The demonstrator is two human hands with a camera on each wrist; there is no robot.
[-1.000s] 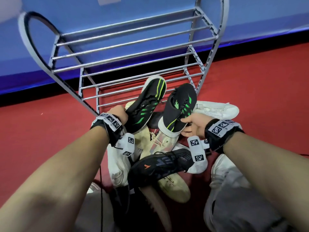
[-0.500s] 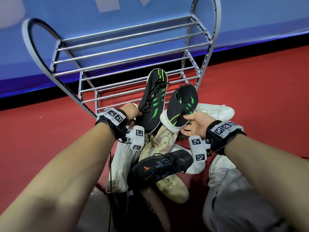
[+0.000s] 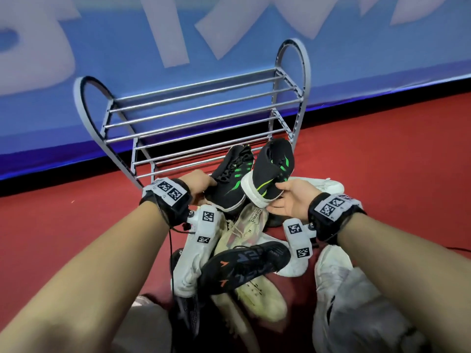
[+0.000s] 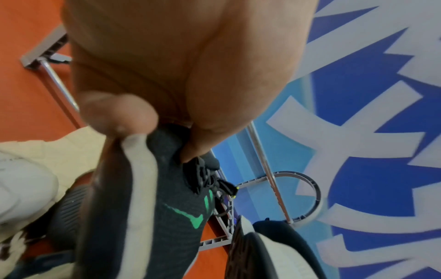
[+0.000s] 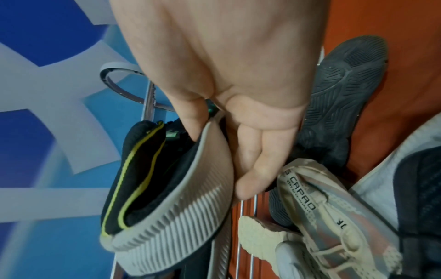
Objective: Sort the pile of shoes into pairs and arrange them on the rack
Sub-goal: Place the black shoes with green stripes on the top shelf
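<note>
My left hand [image 3: 197,183] pinched the heel collar of one black shoe with green stripes [image 3: 233,178], thumb [image 4: 203,139] inside the opening and a fingertip against the white sole edge. My right hand [image 3: 293,200] gripped the heel of the matching black and green shoe [image 3: 274,169], thumb on the upper and the other fingers [image 5: 253,166] curled under its ribbed pale sole. The two shoes were side by side, just apart, toes pointing toward twelve o'clock, lifted above the pile.

Directly at six o'clock of the hands lay the pile of shoes [image 3: 244,250] on the red floor [image 3: 63,225]: a beige knit sneaker [image 3: 244,230] just under the held pair, a white sneaker [image 3: 193,261] at about seven o'clock of it, and a black shoe with orange marks [image 3: 242,268] lying across the lower part. A white shoe [image 3: 321,183] sat at three o'clock of the right-hand shoe, partly hidden.

The metal rack [image 3: 198,123] stood at twelve o'clock of the pile, its bars bare, backed by a blue wall [image 3: 229,34] with pale lettering. The toes of the held shoes overlapped the lowest bars in my head view; whether they touched, I could not tell.
</note>
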